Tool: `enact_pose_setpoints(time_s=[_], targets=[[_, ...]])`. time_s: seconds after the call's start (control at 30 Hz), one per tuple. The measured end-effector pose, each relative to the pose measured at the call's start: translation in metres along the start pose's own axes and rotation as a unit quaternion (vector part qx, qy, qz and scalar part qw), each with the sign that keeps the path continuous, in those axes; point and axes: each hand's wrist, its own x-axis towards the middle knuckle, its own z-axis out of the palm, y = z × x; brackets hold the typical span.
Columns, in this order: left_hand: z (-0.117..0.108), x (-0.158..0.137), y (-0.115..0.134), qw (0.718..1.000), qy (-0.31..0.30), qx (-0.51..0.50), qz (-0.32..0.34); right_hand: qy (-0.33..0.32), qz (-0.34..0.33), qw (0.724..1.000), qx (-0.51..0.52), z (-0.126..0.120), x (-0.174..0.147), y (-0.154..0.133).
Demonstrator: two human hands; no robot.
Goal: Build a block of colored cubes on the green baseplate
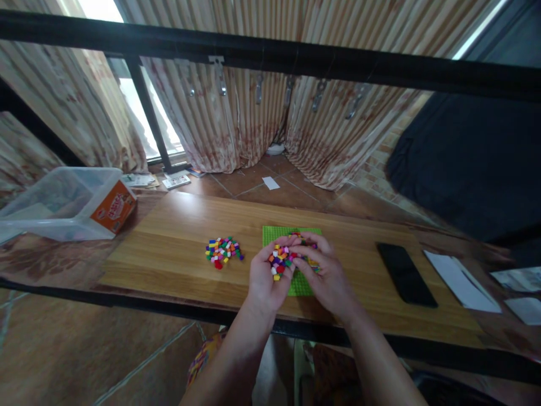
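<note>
My left hand (265,276) is cupped around a heap of small coloured building bricks (279,263), mostly orange, white, red, yellow and purple. Over the heap's right side, my right hand (324,268) has its thumb and fingers pinched together at a small brick; the fingers partly hide it. Both hands are above a green studded baseplate (270,232), with more coloured bricks showing on it behind and beneath my right fingers. To the left of my hands, a loose pile of similar bricks (224,251) lies on the wooden board (169,254).
A clear plastic box (80,211) with an orange label stands at the left. On the right lie a black phone (406,274) and white paper (462,282). A dark metal rail (270,53) crosses in front of the curtains (236,124).
</note>
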Motion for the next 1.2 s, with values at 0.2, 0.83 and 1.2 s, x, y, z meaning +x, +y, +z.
enact_pose_setpoints(time_s=[0.2,0.83,1.2], targets=[[0.000,0.000,0.000,1.000,-0.009,-0.005,-0.014,0.015,0.019,0.999,0.023,0.001,0.002,-0.001],[-0.004,-0.007,-0.005,0.984,-0.022,0.171,-0.037,0.095,0.043,0.992,0.068,0.005,0.003,-0.007],[-0.006,-0.008,-0.006,0.976,-0.052,0.210,-0.027,0.072,0.154,0.963,0.210,0.005,0.004,-0.010]])
